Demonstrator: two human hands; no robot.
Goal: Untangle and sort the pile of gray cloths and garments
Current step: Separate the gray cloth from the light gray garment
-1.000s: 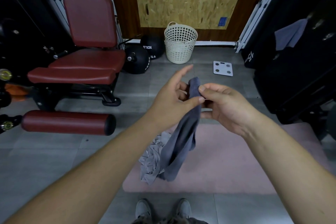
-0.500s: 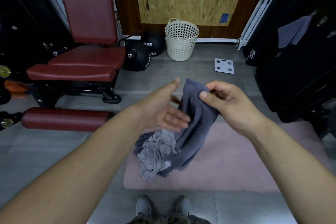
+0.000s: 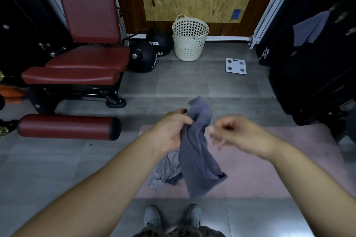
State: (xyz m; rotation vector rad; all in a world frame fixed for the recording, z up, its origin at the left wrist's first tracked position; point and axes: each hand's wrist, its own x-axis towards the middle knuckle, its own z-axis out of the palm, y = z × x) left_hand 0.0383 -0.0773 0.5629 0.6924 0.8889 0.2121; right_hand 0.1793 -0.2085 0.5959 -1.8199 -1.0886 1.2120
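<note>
My left hand (image 3: pixel 171 131) grips a dark gray-blue cloth (image 3: pixel 198 152) near its top end. The cloth hangs from that hand, and its lower end reaches down over the pink mat (image 3: pixel 269 175). My right hand (image 3: pixel 238 132) is just right of the cloth with its fingers curled. It is motion-blurred, so I cannot tell whether its fingertips still touch the cloth. A crumpled lighter gray garment (image 3: pixel 163 171) lies on the mat's left edge, partly hidden behind my left wrist and the hanging cloth.
A white perforated basket (image 3: pixel 189 40) stands by the back wall, with a white bathroom scale (image 3: pixel 236 66) on the floor to its right. A red padded gym bench (image 3: pixel 81 63) and black medicine balls (image 3: pixel 144 57) stand at left. Black equipment at right carries another gray cloth (image 3: pixel 310 29).
My left hand went from open beside the cloth to gripping its top. My right hand, which pinched the top before, has pulled back to the right. The cloth now hangs lower.
</note>
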